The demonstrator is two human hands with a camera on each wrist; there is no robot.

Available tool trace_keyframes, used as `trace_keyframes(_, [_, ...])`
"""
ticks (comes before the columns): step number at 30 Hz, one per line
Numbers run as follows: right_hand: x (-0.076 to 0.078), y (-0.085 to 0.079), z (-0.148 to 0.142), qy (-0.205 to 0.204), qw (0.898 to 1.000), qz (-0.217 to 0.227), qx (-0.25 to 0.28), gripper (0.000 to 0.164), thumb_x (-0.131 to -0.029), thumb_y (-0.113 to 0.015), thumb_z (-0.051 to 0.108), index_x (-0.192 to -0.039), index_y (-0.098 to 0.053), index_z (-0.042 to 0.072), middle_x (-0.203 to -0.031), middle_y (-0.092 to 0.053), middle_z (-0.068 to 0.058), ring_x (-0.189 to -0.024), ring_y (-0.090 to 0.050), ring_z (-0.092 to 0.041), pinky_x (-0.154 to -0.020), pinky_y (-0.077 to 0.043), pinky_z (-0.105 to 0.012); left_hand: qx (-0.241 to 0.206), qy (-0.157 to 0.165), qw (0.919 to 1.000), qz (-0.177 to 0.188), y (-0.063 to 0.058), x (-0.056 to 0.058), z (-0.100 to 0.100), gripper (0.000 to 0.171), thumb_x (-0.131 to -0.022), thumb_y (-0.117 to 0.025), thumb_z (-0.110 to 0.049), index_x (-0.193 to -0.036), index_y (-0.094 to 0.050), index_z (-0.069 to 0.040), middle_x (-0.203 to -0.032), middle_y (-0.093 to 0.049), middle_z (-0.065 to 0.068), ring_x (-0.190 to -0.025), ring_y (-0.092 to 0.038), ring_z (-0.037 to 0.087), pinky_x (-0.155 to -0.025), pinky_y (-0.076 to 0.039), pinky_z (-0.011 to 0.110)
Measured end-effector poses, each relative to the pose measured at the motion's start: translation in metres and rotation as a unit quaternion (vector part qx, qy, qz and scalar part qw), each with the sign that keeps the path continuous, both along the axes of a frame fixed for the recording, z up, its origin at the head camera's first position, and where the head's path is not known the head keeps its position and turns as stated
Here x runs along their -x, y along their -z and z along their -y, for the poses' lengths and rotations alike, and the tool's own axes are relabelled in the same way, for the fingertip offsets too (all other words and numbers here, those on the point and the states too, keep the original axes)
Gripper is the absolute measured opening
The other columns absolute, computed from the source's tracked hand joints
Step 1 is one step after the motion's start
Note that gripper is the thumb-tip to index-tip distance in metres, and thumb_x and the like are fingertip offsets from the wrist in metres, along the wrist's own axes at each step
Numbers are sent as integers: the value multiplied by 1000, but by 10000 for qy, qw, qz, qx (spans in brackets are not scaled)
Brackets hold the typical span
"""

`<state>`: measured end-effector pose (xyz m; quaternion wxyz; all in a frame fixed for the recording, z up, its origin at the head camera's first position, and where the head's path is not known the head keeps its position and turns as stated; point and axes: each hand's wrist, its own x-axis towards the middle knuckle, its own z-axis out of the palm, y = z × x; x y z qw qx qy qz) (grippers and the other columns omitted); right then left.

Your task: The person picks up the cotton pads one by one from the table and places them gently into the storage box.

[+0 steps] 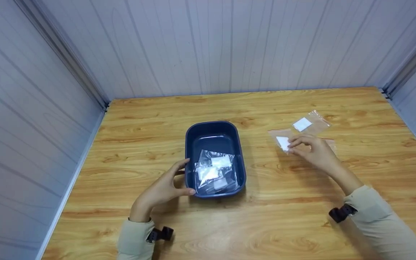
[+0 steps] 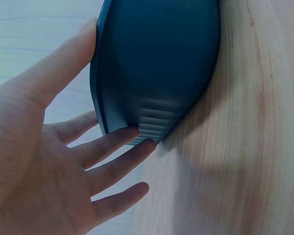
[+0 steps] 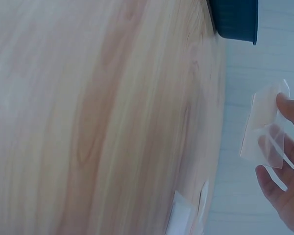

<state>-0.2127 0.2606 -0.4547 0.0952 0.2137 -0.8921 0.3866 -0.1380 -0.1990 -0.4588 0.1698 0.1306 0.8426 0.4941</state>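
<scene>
A dark blue plastic bin (image 1: pixel 243 162) stands on the table, holding several clear zip bags (image 1: pixel 208 174) with white contents. My left hand (image 1: pixel 159 191) touches the bin's left side, thumb against the rim and fingers spread. In the left wrist view, fingertips (image 2: pixel 148 143) of this hand rest against the ribbed outer wall. To the right of the bin, my right hand (image 1: pixel 316 153) pinches one small zip bag (image 3: pixel 263 115) with a white piece inside, raised off the table. Another zip bag (image 1: pixel 302 124) lies just behind that hand, and one more (image 1: pixel 332 143) is partly hidden by it.
The wood-grain table (image 1: pixel 150 126) is bounded by pale panelled walls (image 1: pixel 229 47) at the back and both sides. Dark cameras are strapped over the light sleeves (image 1: pixel 376 209) at each wrist.
</scene>
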Motion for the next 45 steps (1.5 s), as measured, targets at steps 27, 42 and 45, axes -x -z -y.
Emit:
trace_keyframes(27, [-33,-20,45,-435,9950,-509,741,16,-80,-80,-2,-89,-75,10,-108,-72,-7,-104,-66,-27,-97,-41,-11,12,12,10000,-27,-2,1,-1,96,-80,-84,-29,-156,-28,-14,-157,-32,14,-141,-35,35,-116,-16,61])
trace_keyframes(42, [-40,-24,77,-1125,9841,-871,1062,24,-76,-81,-6,-91,-75,11,-106,-72,-8,-103,-64,-31,-98,-43,-16,-48,37,10000,-27,-1,0,-1,96,-80,-84,-29,-156,-27,-13,-156,-33,16,-140,-35,37,-115,-18,63])
trace_keyframes(45, [-42,-26,84,-1266,9819,-837,1130,23,-77,-81,-5,-92,-75,11,-106,-71,-8,-103,-64,-30,-98,-44,-17,-42,24,10000,-10,-2,-1,-1,96,-80,-84,-28,-156,-27,-13,-156,-33,15,-140,-36,36,-115,-19,62])
